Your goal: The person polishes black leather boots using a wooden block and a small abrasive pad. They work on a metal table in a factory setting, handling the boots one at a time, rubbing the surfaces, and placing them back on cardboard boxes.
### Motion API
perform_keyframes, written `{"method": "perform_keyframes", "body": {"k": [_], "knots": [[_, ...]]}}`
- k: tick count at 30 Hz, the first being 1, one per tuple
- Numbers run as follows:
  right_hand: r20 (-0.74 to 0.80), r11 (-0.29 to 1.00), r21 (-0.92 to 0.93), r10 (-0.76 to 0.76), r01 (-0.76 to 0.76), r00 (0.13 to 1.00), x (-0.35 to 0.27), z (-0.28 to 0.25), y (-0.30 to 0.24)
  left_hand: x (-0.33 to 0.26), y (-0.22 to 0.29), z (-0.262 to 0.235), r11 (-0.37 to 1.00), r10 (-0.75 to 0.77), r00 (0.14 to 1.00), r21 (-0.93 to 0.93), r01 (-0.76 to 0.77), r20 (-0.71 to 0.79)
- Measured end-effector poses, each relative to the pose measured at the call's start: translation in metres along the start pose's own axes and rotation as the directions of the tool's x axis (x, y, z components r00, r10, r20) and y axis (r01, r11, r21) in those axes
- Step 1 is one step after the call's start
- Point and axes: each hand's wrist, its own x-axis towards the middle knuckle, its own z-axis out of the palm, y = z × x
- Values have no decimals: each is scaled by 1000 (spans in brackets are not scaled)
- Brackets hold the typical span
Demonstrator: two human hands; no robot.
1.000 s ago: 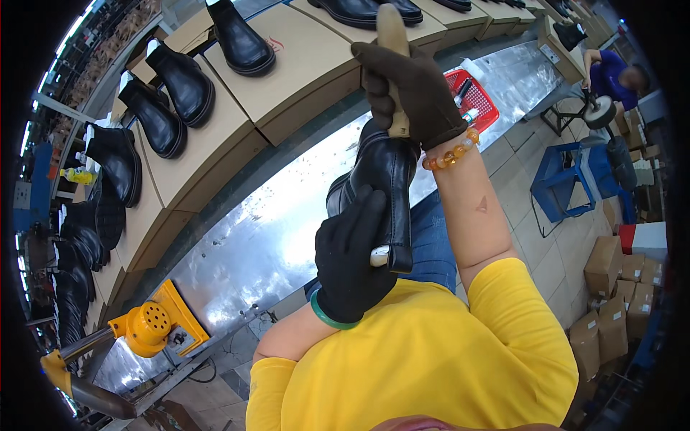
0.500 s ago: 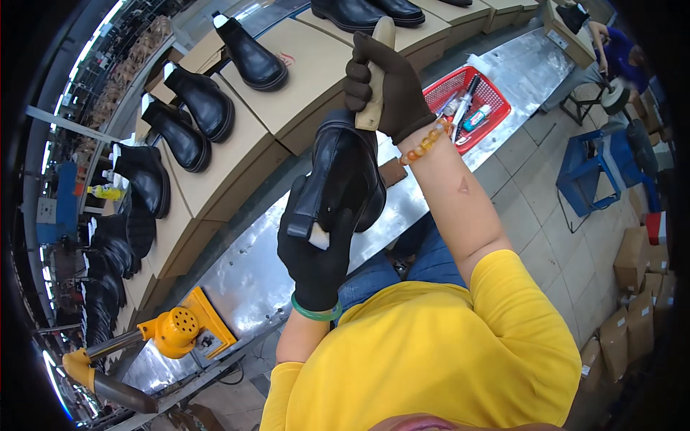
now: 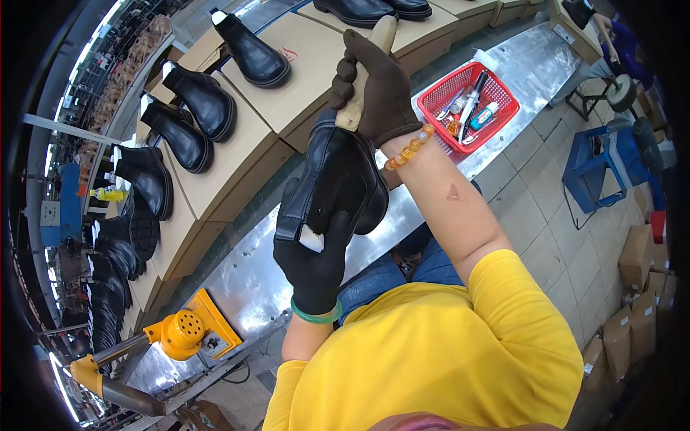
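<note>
A black leather boot (image 3: 333, 161) is held over the bench by my left hand (image 3: 316, 266), in a black glove, its fingers closed round the near end. A small white patch (image 3: 311, 238) shows on the boot beside the thumb. My right hand (image 3: 379, 93), in a dark brown glove, grips a tan stick (image 3: 384, 34) that looks like wood. The stick slants, its upper end sticking out above the fist. Its lower end meets the far end of the boot; whether it presses there I cannot tell.
Several black boots (image 3: 255, 54) stand on cardboard boxes (image 3: 302, 65) curving along the bench's far side. On the metal bench (image 3: 248, 262) are a red basket (image 3: 514, 108) of small items and a yellow lamp-like device (image 3: 183, 332). Another person (image 3: 632, 54) is at far right.
My right hand and the stick have shifted slightly left and down, the stick leaning more. The boot has turned a little in my left hand. The background has shifted slightly.
</note>
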Motion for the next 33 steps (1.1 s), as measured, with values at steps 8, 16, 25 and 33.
{"method": "perform_keyframes", "body": {"k": [8,16,25,33], "knots": [[38,997,4,-83,83,996,-8,1,6,-3,-9,-6,994,-106,994,8,105,38],[102,996,81,-44,36,994,-6,-34,2,6,-7,-19,978,-198,980,-69,195,-27],[-85,694,-655,324,-297,942,-103,-161,63,30,-32,-64,823,-464,856,-469,322,-228],[87,945,-319,110,-77,990,-76,-135,58,108,-25,-32,801,374,927,491,-343,38]]}}
